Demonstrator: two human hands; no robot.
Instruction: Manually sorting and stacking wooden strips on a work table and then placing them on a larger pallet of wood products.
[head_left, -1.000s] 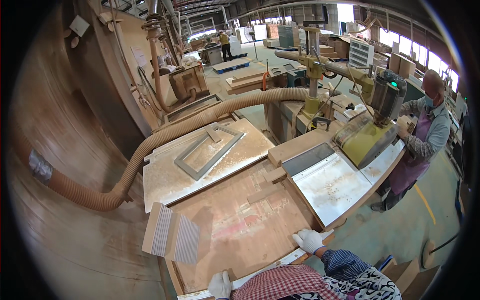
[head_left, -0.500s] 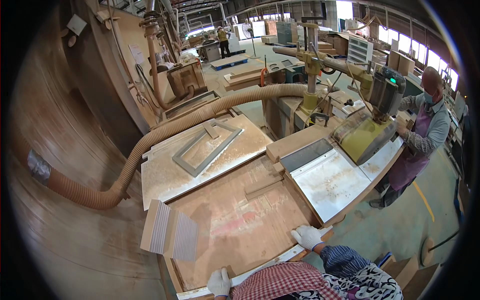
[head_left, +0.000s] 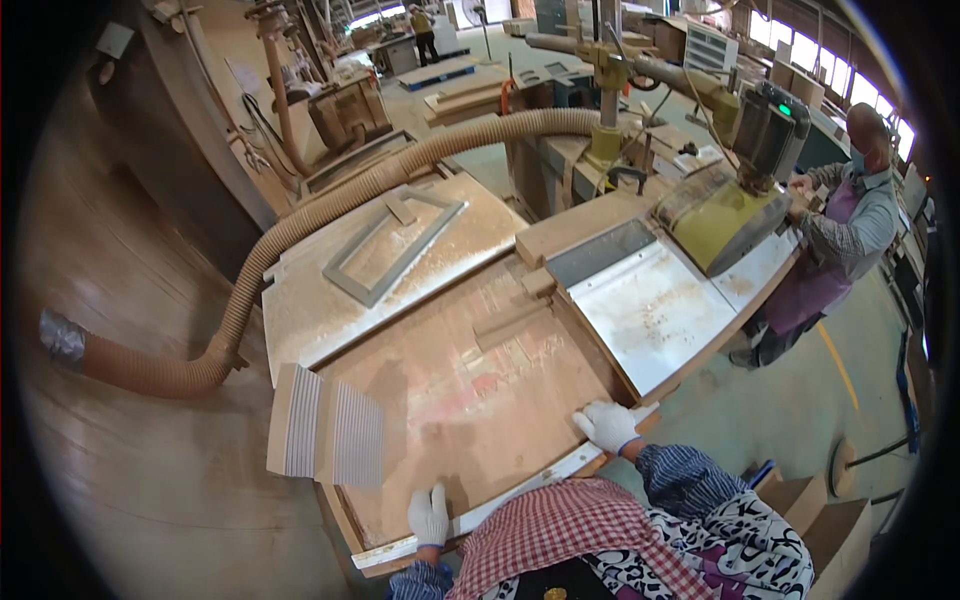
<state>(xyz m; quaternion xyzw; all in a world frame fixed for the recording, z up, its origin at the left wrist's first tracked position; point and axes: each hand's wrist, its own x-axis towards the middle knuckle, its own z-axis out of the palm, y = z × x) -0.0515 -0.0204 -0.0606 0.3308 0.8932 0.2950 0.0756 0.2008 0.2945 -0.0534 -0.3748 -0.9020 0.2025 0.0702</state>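
Left hand [head_left: 428, 515] has straightened its fingers and edged farther over the worktop [head_left: 545, 390], holding nothing; right hand [head_left: 607, 426] curves loosely at its near corner, though whether it grips I can't tell. Spread before both, the worktop looks heavy and stiff, best held by its white edge strip [head_left: 388, 550]. Beyond: 2 striped blocks [head_left: 357, 440], then a grey frame [head_left: 420, 251].

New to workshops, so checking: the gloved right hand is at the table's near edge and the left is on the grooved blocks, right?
Not quite: the head view shows the left hand at that edge too, apart from the grooved blocks.
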